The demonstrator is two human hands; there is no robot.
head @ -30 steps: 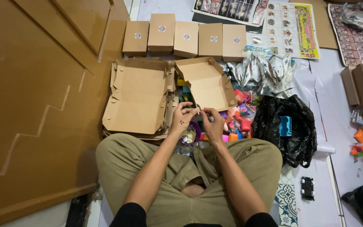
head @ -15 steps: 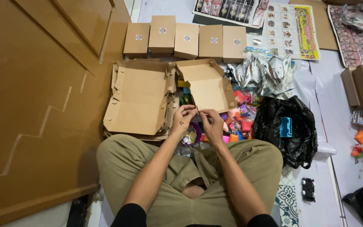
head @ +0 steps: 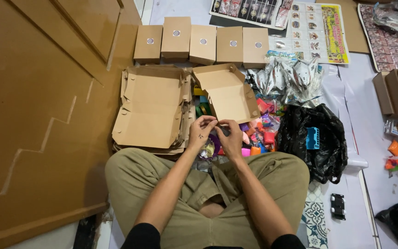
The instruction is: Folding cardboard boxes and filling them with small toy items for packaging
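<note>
- Sitting cross-legged on the floor, you have both hands raised together just above your knees, in front of the open box [head: 229, 94].
- Left hand [head: 202, 131]: fingers curled and closed, the tips pinched on a small piece [head: 218, 125].
- Right hand [head: 231, 137]: fingers likewise closed, the tips meeting the left hand's on the same small piece.
- Small piece: held between the two sets of fingertips, over the near edge of the heap of coloured bits [head: 259, 138]; too small to tell its kind.
- Open box: brown cardboard, lid flap up, lying tilted just beyond your hands; nothing shows inside it.
- Flat cardboard stack [head: 150, 108]: unfolded box blanks, just left of the open box and close by your left hand.
- Row of closed boxes [head: 203, 44]: five, side by side, well beyond the stack, each with a round sticker on top.
- Silver packets [head: 286, 78]: a loose pile to the right of the open box.
- Black bag [head: 318, 143]: crumpled, beside your right knee, with a blue piece lying on it.
- Step in hand, as judged: a two-handed job on the small piece, both hands fully taken up.
- Next move, as judged: it calls for one hand to let go before anything else can be reached; the open box is the nearest thing ahead.
</note>
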